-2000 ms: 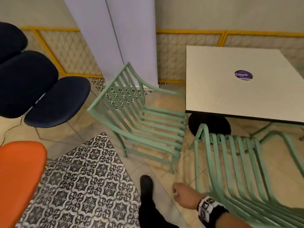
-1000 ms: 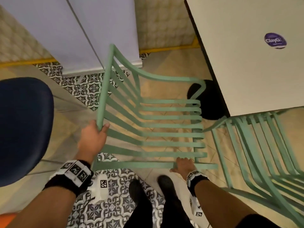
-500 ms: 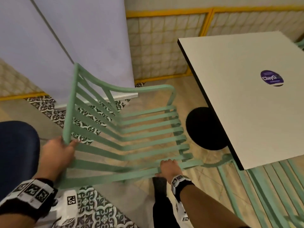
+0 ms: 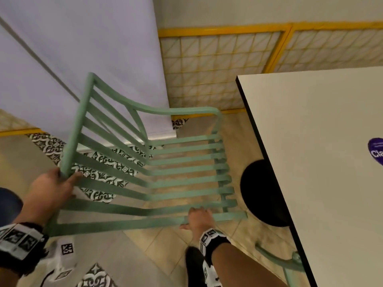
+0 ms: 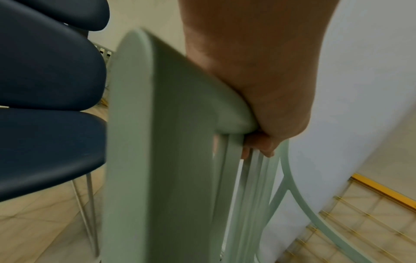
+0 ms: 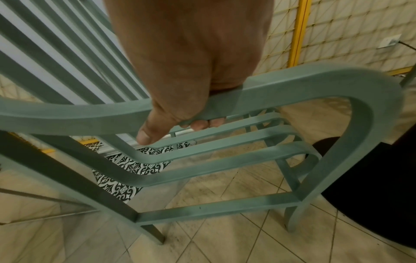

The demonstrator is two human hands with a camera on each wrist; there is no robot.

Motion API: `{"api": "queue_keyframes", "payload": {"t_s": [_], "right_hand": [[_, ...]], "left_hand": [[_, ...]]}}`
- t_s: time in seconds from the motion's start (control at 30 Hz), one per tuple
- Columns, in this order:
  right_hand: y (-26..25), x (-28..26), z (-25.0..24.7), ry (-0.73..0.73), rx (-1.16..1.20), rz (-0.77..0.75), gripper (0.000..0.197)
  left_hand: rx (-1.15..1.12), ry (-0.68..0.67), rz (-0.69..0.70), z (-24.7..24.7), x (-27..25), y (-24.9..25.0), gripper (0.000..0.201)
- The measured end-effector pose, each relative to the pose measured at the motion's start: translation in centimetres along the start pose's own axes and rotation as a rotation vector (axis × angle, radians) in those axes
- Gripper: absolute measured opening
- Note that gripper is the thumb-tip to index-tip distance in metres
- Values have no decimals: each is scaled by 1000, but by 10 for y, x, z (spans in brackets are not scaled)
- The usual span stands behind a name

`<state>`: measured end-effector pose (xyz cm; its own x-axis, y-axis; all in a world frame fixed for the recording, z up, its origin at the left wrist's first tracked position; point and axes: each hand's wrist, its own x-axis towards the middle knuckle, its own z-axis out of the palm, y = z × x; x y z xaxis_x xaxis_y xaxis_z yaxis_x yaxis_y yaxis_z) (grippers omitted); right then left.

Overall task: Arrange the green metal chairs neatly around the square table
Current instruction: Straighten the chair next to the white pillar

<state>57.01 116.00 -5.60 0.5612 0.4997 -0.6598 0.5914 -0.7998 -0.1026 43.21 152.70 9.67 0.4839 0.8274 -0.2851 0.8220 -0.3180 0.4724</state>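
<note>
Both hands clasp the green chair (image 4: pixel 165 177): left hand (image 4: pixel 51 189) on its backrest, right hand (image 4: pixel 199 219) on its armrest.

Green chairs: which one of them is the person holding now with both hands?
The slatted green chair left of the square table: left hand grips its backrest, right hand its armrest. Of the other green chair, only a part shows, untouched.

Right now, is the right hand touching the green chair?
Touching. The right wrist view shows the right hand with fingers curled under the chair's armrest and the thumb over it.
</note>
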Motion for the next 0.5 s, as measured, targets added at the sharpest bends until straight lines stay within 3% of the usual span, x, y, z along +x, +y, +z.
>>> {"api": "queue_keyframes", "payload": {"t_s": [0.1,0.2,0.3,0.5], "right_hand": [[6,15,-13,1,-6,20,68],[8,22,-20,-3,-15,10,63],[4,21,-24,-4,14,-15,56],[-49,17,-28,11,67,-393,55]], "left_hand": [[-62,29,-28,16,22,-11,47],[-31,19,-29,18,26,-8,40],[-23,-8,-38,7,2,9,42],[-188,-89,-26,2,-42,20,30]]}}
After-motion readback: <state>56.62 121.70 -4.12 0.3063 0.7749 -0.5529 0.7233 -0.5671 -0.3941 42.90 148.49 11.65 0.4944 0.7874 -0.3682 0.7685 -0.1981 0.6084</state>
